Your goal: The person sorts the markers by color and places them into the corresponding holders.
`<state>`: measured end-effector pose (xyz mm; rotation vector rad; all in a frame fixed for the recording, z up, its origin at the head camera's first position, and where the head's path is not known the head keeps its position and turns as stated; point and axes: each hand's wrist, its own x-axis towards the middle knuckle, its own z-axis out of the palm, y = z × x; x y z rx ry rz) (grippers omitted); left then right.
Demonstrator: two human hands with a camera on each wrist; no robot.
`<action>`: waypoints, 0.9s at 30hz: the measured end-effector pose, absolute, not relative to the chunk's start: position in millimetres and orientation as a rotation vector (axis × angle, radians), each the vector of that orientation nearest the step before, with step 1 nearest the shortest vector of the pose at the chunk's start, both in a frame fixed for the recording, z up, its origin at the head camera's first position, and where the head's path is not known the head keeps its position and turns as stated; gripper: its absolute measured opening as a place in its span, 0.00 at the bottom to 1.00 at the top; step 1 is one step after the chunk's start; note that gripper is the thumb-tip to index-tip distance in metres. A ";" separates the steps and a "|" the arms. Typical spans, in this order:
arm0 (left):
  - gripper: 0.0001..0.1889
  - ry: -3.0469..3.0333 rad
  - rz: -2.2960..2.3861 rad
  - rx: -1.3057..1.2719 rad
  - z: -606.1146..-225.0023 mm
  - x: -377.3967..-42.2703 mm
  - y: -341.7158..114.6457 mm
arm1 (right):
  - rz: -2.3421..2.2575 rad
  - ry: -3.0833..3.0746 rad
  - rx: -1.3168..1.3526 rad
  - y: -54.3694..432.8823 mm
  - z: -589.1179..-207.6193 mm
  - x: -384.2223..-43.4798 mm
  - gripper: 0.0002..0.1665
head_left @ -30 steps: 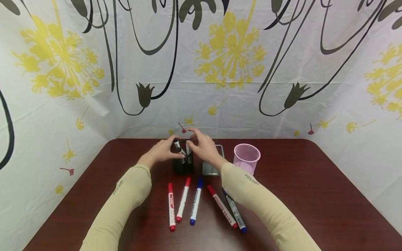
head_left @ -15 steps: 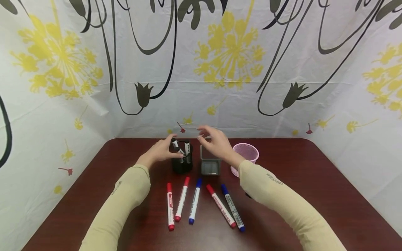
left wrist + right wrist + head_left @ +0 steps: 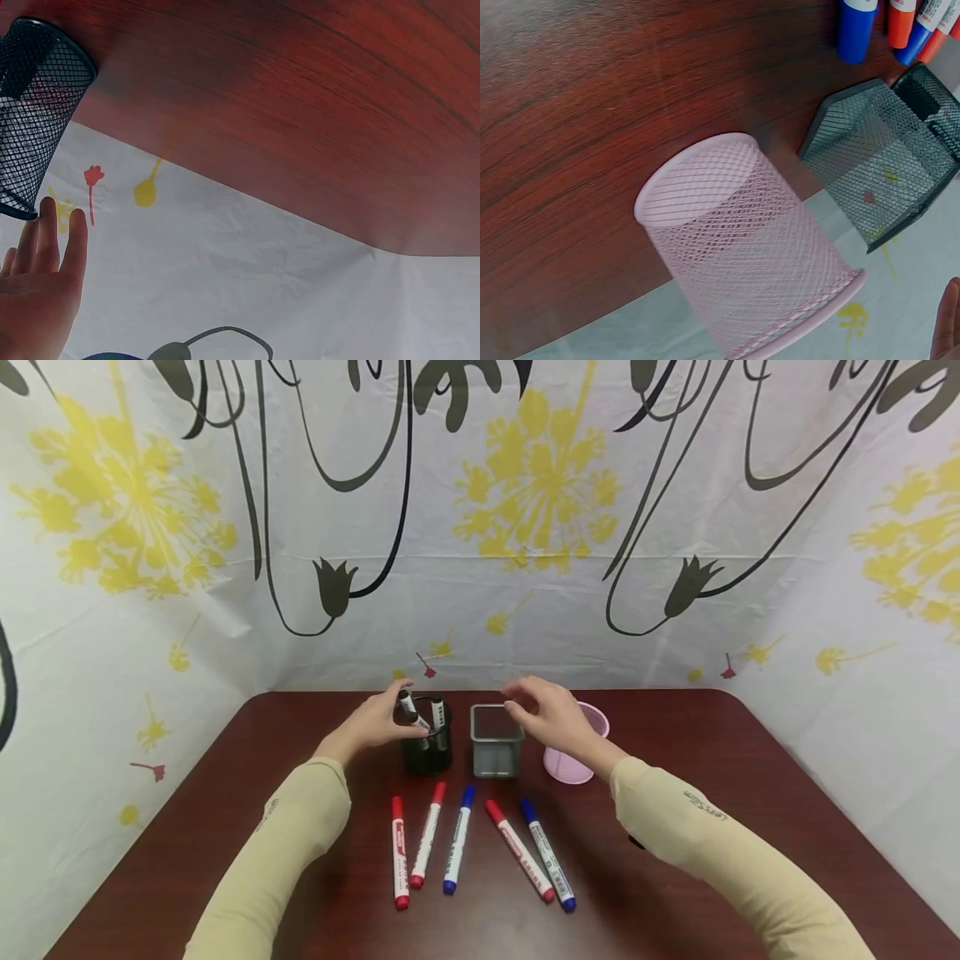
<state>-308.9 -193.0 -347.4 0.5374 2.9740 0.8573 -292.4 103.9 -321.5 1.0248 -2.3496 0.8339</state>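
Observation:
In the head view my left hand (image 3: 371,722) is at the left side of a round black mesh pen cup (image 3: 426,756), thumb across its near rim. The left wrist view shows the fingers (image 3: 48,236) nearly straight, tips at the cup's rim. Several black-capped markers (image 3: 438,714) stand in this cup. My right hand (image 3: 555,714) hangs in the air between a grey square mesh holder (image 3: 496,762) and a pink mesh cup (image 3: 570,770), overlapping both in the head view. Its fingers are loosely bent with nothing between them.
In front of the holders lie several red and blue whiteboard markers: a red marker (image 3: 400,856), a second red marker (image 3: 427,843), a blue marker (image 3: 457,847), another red (image 3: 520,852) and another blue (image 3: 550,860). A patterned white sheet (image 3: 442,585) hangs behind the dark table (image 3: 675,727).
My right hand has moved right, away from the black pen cup, past the grey holder toward the pink cup. My left hand stays at the black cup. The view has shifted slightly.

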 end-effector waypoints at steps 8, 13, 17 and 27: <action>0.46 3.006 0.884 0.576 -351.2 -302.4 -206.2 | 0.795 -2.332 1.006 112.5 -327.1 -294.4 0.09; 0.49 3.027 0.892 0.588 -351.1 -296.1 -212.6 | 0.804 -2.330 1.007 116.2 -331.1 -295.3 0.09; 0.46 3.122 0.872 0.610 -344.4 -286.3 -215.6 | 0.790 -2.333 1.001 119.2 -332.6 -295.2 0.09; 0.26 3.439 0.746 1.348 -328.3 -253.1 -201.2 | 0.739 -2.386 0.972 125.0 -331.0 -297.6 0.09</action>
